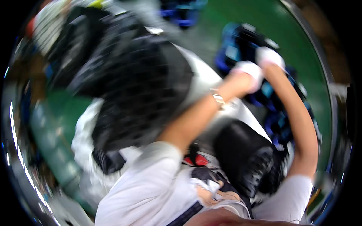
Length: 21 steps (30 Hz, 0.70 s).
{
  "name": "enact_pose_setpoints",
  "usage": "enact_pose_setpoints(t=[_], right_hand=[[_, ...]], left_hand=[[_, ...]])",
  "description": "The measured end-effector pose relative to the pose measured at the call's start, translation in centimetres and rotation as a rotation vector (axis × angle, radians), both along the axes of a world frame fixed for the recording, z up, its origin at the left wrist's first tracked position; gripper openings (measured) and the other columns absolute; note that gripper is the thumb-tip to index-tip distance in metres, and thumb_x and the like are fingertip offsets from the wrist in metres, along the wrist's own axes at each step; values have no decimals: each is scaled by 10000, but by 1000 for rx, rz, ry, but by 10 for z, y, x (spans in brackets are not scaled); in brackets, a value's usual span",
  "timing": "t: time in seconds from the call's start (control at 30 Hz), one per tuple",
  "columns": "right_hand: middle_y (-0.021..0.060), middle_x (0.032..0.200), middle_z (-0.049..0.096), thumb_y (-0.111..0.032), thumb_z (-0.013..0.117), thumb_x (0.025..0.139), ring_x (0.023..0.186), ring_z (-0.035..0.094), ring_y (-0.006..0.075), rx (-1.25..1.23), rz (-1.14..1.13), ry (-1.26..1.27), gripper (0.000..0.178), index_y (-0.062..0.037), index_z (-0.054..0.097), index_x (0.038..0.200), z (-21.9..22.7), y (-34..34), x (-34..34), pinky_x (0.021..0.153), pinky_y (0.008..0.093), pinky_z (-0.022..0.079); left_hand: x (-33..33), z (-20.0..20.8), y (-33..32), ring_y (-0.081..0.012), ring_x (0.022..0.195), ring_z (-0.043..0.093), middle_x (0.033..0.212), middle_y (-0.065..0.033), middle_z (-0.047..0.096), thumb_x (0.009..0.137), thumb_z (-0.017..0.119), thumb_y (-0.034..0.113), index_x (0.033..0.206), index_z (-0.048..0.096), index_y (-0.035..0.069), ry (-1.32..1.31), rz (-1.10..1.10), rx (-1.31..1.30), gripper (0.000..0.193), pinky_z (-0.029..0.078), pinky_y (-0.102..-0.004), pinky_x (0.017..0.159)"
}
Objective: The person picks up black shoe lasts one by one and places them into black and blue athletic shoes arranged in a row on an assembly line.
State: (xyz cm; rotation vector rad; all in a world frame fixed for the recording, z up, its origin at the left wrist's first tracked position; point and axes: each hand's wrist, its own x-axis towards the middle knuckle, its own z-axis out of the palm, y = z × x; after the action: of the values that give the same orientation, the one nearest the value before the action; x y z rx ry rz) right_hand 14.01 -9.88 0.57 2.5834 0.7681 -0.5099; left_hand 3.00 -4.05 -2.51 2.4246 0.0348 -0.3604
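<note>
Both my hands wear white gloves and reach to the upper right, blurred by motion. My left hand (pixel 249 74) is at the near edge of a black-and-blue item (pixel 234 47) with pale blue patches, whose kind I cannot make out. Just beyond and to the right, my right hand (pixel 269 57) is against the dark right end of that item. The fingers of both hands are smeared, so their grip does not show. Close to my body stands a black boot-like item (pixel 241 145) with what look like laces on its front.
A large pile of black patterned pieces (pixel 139 79) fills the left, with white plastic wrapping (pixel 85 126) beside it. More black-and-blue items (pixel 277 120) line the right on a green surface (pixel 315 56). Another blue item (pixel 183 13) lies at the top.
</note>
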Motion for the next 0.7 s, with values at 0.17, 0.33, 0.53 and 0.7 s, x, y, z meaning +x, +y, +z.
enact_pose_setpoints(t=[0.17, 0.33, 0.53, 0.7], right_hand=[[237, 1039, 662, -214, 552, 893, 976, 639, 397, -6, 35, -89, 273, -71, 642, 1107, 20, 17, -15, 805, 491, 515], [196, 1051, 678, -165, 507, 922, 980, 656, 362, -130, 138, -221, 239, -41, 666, 1050, 39, 7, -19, 834, 442, 530], [197, 1083, 667, -114, 506, 899, 1006, 648, 355, -174, 157, -249, 238, -51, 664, 1066, 21, 12, 7, 830, 435, 533], [210, 1015, 666, -224, 524, 921, 953, 633, 400, -34, 219, -203, 232, -50, 653, 1005, 39, -5, -5, 801, 476, 512]], left_hand=[[25, -13, -6, -251, 957, 692, 982, -126, 718, 672, 723, 156, 943, 745, 69, 152, -63, 96, 285, 551, -347, 799], [41, -16, -20, -244, 900, 704, 957, -117, 718, 630, 742, 157, 931, 744, 90, 23, -47, 94, 308, 557, -341, 724], [52, -21, -25, -228, 893, 702, 957, -105, 717, 625, 741, 165, 922, 741, 96, 47, 16, 100, 305, 551, -337, 716], [29, 5, -14, -231, 901, 698, 966, -95, 716, 658, 721, 177, 949, 739, 101, 78, -47, 116, 301, 551, -337, 712]])
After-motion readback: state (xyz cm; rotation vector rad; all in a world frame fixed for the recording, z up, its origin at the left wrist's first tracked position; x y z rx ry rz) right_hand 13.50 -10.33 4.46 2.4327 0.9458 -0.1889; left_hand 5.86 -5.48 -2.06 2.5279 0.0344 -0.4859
